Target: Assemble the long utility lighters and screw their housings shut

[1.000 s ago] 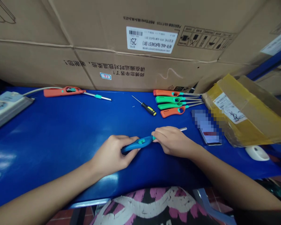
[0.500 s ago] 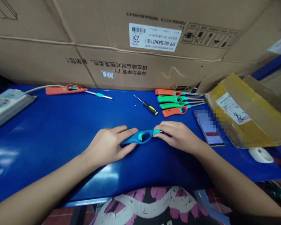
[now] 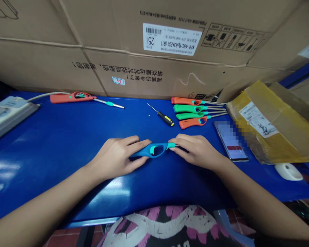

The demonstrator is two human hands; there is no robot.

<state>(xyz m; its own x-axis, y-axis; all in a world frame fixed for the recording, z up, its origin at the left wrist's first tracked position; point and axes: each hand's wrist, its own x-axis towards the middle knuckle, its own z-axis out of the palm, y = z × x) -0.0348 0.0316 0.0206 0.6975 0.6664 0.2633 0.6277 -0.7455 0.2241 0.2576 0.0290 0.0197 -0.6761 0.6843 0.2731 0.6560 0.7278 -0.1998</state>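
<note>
A blue long-nosed gas lighter [image 3: 158, 151] with a teal trigger and teal collar lies level between my hands, just above or on the blue table. Fingers and thumb of my left hand [image 3: 121, 154] wrap its handle, whose rear end is hidden. At the collar and metal nozzle, my right hand [image 3: 194, 149] pinches with thumb and fingertips, covering most of the nozzle. Beyond my hands rests a black and yellow screwdriver [image 3: 166, 118], a tiny pin-like piece [image 3: 148, 115] beside its shaft.
Several orange and green lighters [image 3: 190, 109] lie in a row at the back right. An orange lighter [image 3: 64, 97] sits back left near a power strip [image 3: 11, 113]. At right are a phone [image 3: 225, 137], a taped carton [image 3: 280, 137] and a white mouse-like object [image 3: 288, 171]. A large cardboard box [image 3: 98, 31] stands behind.
My right hand's fingers have shifted slightly outward along the lighter's collar, so a little more of the teal shows. My left hand keeps its hold, moved slightly left.
</note>
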